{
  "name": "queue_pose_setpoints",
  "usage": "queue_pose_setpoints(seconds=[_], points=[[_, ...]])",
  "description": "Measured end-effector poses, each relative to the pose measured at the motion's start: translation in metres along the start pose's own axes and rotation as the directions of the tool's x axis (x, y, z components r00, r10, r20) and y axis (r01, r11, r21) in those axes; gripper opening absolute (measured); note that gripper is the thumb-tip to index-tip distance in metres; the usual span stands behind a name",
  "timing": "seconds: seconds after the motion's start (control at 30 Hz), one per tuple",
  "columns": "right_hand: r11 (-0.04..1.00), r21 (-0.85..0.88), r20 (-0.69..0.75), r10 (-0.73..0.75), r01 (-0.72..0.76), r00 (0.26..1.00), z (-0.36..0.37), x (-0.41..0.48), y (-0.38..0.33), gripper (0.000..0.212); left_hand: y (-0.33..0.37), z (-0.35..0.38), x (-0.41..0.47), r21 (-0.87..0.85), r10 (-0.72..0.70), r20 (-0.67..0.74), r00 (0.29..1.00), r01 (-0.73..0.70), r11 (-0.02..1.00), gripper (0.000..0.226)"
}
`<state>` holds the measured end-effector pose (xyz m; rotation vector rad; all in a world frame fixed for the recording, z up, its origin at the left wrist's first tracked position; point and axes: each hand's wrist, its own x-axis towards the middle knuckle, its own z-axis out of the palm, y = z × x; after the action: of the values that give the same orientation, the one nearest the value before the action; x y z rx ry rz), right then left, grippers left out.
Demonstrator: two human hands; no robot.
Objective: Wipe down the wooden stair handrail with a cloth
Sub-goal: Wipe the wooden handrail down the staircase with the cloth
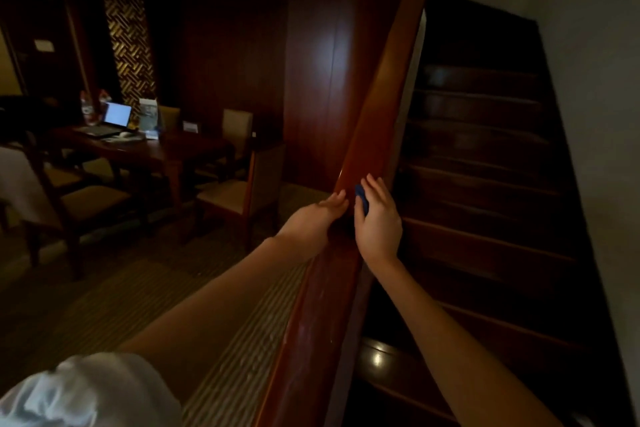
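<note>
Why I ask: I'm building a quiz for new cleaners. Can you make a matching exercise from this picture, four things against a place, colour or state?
Things:
1. cloth
2. laptop
3. left hand
4. stairs

Descriptions:
A. open on the table, screen lit
B. blue, pressed to the handrail under the right hand
C. dark, to the right of the handrail
D. rests on the handrail's left side

Pairs: 1-B, 2-A, 3-D, 4-C
</note>
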<state>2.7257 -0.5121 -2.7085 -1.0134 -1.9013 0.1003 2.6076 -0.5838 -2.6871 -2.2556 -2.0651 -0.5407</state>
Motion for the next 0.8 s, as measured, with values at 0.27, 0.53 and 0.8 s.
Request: queue_pose_setpoints(seconds=[0.27, 0.53, 0.8], points=[[0.981, -0.166, 0.015, -0.096, 0.097, 0.995, 0.004, 0.017, -0.003, 0.042, -0.001, -0.004, 0.001, -0.048, 0.056, -0.022, 0.998, -0.057, 0.997, 0.081], [0.977, -0.2, -0.033, -0.081, 0.072, 0.996, 0.009, 0.049, 0.0, 0.04, -0.007, 0.002, 0.0, -0.05, 0.085, 0.001, 0.996, -0.084, 0.995, 0.082], [0.952, -0.305, -0.187, -0.062, 0.003, 0.98, 0.017, 0.042, 0.011, 0.061, -0.02, 0.009, -0.001, -0.003, 0.208, -0.06, 0.976, -0.208, 0.978, 0.079]])
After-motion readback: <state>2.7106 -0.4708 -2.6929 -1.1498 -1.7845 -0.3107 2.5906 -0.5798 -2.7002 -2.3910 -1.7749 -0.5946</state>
